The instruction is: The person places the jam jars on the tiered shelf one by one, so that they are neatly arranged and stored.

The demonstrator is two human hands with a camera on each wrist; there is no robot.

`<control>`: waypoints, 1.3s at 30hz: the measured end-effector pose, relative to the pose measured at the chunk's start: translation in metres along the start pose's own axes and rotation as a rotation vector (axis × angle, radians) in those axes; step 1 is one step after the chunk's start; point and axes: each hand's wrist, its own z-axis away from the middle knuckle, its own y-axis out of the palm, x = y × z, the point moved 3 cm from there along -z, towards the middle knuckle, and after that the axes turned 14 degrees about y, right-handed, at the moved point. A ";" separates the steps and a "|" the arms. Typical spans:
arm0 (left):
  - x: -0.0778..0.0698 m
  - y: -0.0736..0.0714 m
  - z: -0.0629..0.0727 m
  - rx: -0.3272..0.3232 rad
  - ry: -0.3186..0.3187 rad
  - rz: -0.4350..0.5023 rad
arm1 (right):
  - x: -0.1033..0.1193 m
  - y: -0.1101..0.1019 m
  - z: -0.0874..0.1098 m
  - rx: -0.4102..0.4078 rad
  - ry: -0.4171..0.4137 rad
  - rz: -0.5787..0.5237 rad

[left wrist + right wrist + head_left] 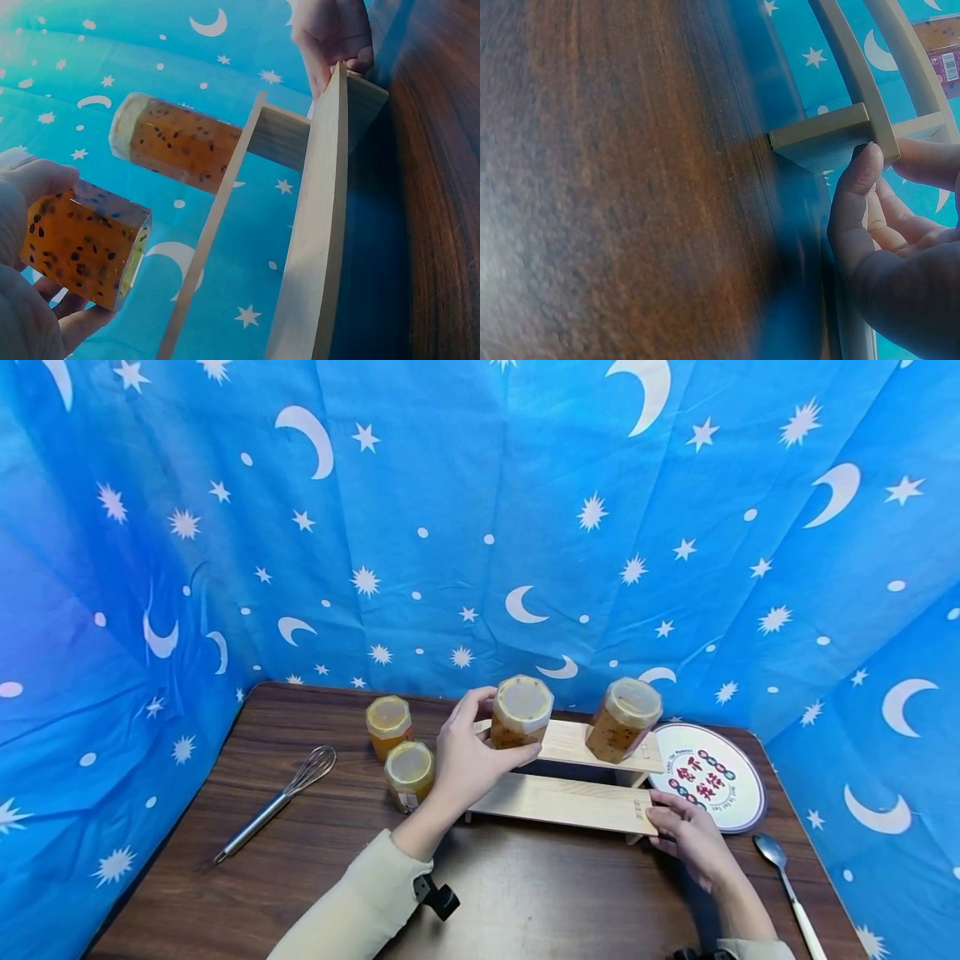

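My left hand (463,764) grips a faceted jar (517,731) with a pale lid, near the left end of the upper step of a two-step wooden rack (573,802). Orange contents with dark seeds show through this jar's side in the left wrist view. Whether its base touches the step, I cannot tell. A similar jar (618,727) stands on the right part of the upper step. At the right end of the lower step, my right hand (693,839) pinches the board between thumb and fingers; the right wrist view shows the thumb (862,169) against its edge.
Two more jars, one orange (390,731) and one yellow-lidded (410,772), stand left of the rack. A whisk (281,802) lies farther left. Behind the right hand is a white oval plate (738,777) with red lettering; a spoon (787,885) lies near the right table edge.
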 end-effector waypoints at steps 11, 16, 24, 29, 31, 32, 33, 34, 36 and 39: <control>0.018 0.020 -0.011 0.021 -0.036 -0.015 | 0.002 0.001 0.002 -0.003 0.006 0.007; 0.027 0.024 -0.011 0.015 -0.044 -0.036 | 0.001 0.002 0.002 -0.006 0.006 -0.003; 0.031 0.027 -0.010 0.007 -0.061 -0.042 | 0.001 0.001 0.002 -0.002 0.009 -0.005; 0.030 0.026 -0.009 0.025 -0.061 -0.051 | 0.001 0.001 0.000 0.003 0.014 -0.015; 0.029 0.026 -0.008 0.029 -0.073 -0.041 | 0.000 0.001 -0.001 0.005 0.017 -0.023; 0.029 0.025 -0.007 0.029 -0.080 -0.034 | 0.000 0.001 -0.001 0.005 0.019 -0.027; 0.029 0.025 -0.007 0.029 -0.085 -0.030 | 0.000 0.001 -0.001 0.004 0.022 -0.031; 0.028 0.024 -0.006 0.030 -0.091 -0.025 | -0.001 0.001 -0.001 0.007 0.021 -0.031; 0.027 0.023 -0.005 0.039 -0.097 -0.021 | -0.001 0.000 -0.002 0.008 0.023 -0.036; 0.023 0.020 -0.003 0.061 -0.095 -0.035 | -0.001 -0.001 -0.003 0.008 0.027 -0.037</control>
